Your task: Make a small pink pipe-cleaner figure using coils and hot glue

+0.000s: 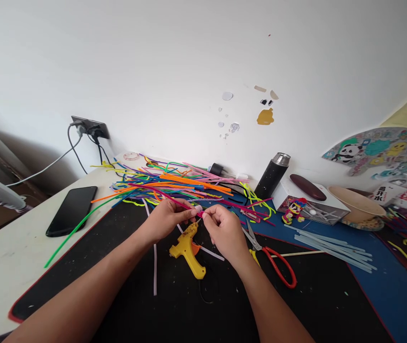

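My left hand and my right hand meet over the black mat, both pinched on a pink pipe cleaner with a small white piece at the spot between my fingertips. A yellow glue gun lies on the mat just below my hands. A heap of coloured pipe cleaners spreads out behind them.
Red-handled scissors lie right of my right hand, clear glue sticks beyond. A black phone rests at the left, a black flask and a white box at the back right. Cables hang from a wall socket.
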The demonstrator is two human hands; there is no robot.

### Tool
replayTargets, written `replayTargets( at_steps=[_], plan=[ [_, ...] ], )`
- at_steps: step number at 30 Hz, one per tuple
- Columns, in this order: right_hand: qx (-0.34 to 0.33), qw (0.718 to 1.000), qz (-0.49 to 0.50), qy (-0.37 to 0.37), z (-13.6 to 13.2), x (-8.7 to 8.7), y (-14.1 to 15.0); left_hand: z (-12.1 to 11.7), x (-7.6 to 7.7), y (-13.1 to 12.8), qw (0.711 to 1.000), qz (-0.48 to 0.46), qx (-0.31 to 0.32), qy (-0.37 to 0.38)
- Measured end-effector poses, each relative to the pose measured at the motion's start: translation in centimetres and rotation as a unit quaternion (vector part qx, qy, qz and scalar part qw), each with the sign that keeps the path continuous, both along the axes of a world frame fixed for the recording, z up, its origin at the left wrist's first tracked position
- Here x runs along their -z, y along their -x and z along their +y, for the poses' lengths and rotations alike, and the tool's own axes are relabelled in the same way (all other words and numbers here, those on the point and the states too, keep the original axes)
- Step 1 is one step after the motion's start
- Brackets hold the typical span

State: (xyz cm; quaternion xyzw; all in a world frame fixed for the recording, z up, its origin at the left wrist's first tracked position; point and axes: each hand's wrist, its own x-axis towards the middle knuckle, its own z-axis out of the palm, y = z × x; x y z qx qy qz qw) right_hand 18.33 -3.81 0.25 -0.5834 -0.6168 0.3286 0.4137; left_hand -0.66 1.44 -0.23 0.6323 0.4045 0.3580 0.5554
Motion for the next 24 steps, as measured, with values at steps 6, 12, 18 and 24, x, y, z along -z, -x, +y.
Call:
replayTargets(
  at_steps=[6,12,18,24],
  plan=[
    [-0.003,0.999,-0.046,-0.013,0.1,0.4,-0.2,-0.5,0.3,0.0,0.995,0.077,-0.04,-0.053],
    [-0.013,0.995,-0.097,-0.032,0.1,0.3,-0.1,-0.8,0.0,-0.3,0.982,0.127,-0.056,-0.131],
    [-0.019,0.988,-0.148,-0.041,0.2,0.6,0.0,-0.9,0.1,-0.3,0.956,0.17,-0.036,-0.237],
    [-0.018,0.98,-0.189,-0.055,0.3,1.2,0.0,-0.9,0.6,-0.3,0.934,0.217,-0.027,-0.283]
  ],
)
